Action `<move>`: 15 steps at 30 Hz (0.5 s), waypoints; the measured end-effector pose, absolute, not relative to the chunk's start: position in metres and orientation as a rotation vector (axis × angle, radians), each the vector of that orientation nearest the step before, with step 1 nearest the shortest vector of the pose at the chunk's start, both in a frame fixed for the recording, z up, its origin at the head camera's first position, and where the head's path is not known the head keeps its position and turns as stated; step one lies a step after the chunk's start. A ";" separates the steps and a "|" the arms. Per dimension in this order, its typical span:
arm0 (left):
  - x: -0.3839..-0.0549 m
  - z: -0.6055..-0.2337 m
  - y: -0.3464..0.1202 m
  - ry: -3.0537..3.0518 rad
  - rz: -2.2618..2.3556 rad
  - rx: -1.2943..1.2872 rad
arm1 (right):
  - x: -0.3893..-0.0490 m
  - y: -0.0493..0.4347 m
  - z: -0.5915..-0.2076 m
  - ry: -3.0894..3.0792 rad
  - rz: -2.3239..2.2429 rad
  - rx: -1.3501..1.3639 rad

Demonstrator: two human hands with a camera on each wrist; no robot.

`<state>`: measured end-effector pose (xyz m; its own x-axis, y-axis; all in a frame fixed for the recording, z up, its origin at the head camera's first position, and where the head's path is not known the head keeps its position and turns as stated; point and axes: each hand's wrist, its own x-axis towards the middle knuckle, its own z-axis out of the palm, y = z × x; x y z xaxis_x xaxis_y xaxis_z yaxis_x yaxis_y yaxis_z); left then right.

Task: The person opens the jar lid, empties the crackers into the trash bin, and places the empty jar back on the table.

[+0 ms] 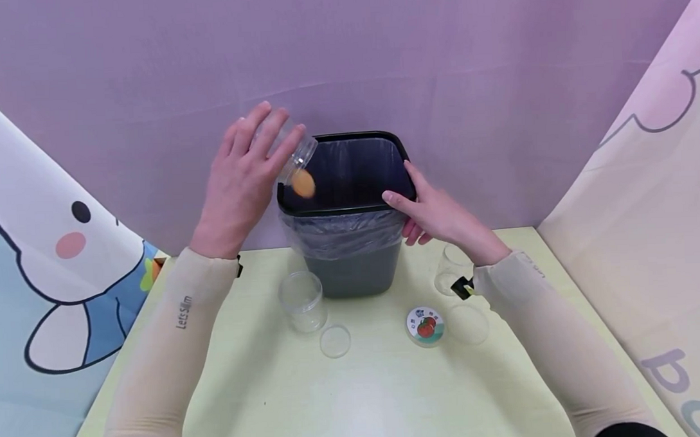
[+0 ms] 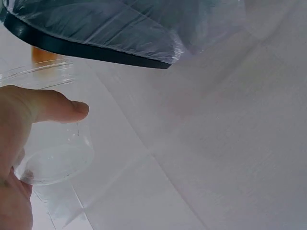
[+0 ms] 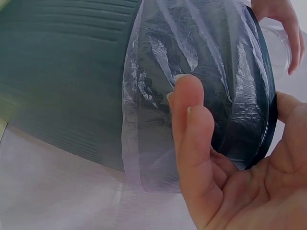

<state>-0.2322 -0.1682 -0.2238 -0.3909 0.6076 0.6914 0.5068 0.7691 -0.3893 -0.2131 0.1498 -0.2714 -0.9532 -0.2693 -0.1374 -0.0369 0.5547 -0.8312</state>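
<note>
My left hand (image 1: 238, 177) grips a clear plastic jar (image 1: 306, 153), tipped with its mouth down toward the left rim of a grey trash bin (image 1: 354, 270). A small round orange piece (image 1: 303, 183) is at the jar's mouth, over the bin's opening; it looks blurred. In the left wrist view, the thumb lies across the jar (image 2: 60, 153). With my right hand (image 1: 442, 215), I hold the bin's black rim at its right front corner, thumb on the rim and fingers outside. A translucent liner (image 3: 158, 120) folds over the rim. The bin's bottom is hidden.
On the pale table stand a clear jar (image 1: 303, 304) left of the bin and another clear jar (image 1: 446, 276), partly behind the right wrist. Near them lie a clear disc (image 1: 335, 341), a tomato-printed round lid (image 1: 425, 325) and a faint clear disc (image 1: 468, 324). Fabric (image 1: 466, 66) hangs behind.
</note>
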 end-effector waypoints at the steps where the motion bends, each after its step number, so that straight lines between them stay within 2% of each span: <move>1: -0.232 -0.224 -0.168 -2.068 0.145 -0.837 | -0.213 0.150 -0.272 2.542 -1.351 -0.256; 8: -0.230 -0.224 -0.170 -2.119 0.069 -0.845 | -0.213 0.149 -0.272 2.559 -1.348 -0.258; 15: -0.229 -0.228 -0.176 -2.178 -0.240 -0.748 | -0.213 0.149 -0.271 2.558 -1.344 -0.256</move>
<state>-0.2294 -0.1761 -0.2276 -0.5025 0.4334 0.7481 0.5860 0.8069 -0.0738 -0.2128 0.1487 -0.2710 -0.9558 -0.2639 -0.1297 -0.0428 0.5612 -0.8265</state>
